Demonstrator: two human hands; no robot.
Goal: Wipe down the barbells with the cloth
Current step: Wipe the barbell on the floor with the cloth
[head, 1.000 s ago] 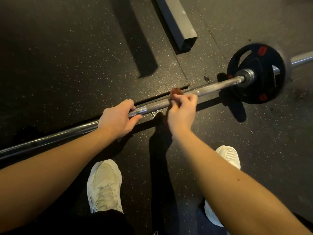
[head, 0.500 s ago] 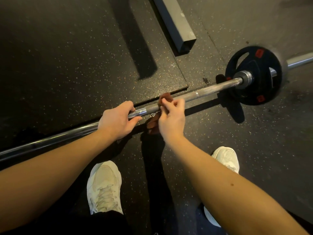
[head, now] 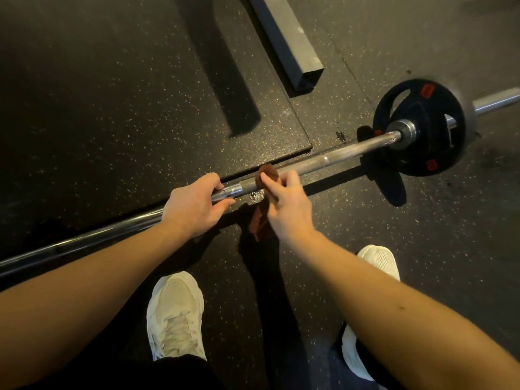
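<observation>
The barbell lies across the speckled floor, its long axis running from lower left up to the black plate at right, the left hand with fingers curled round the shaft, the right hand with fingers pinching the reddish cloth draped over it.

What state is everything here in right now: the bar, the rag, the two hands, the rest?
barbell: horizontal, low over the floor, shaft bare and shiny.
cloth: draped over the barbell, one end hanging below.
left hand: curled round the barbell.
right hand: pinching the cloth on the barbell.
weight plate: upright, mounted on the barbell.
metal beam: lying on the floor, untouched.
</observation>
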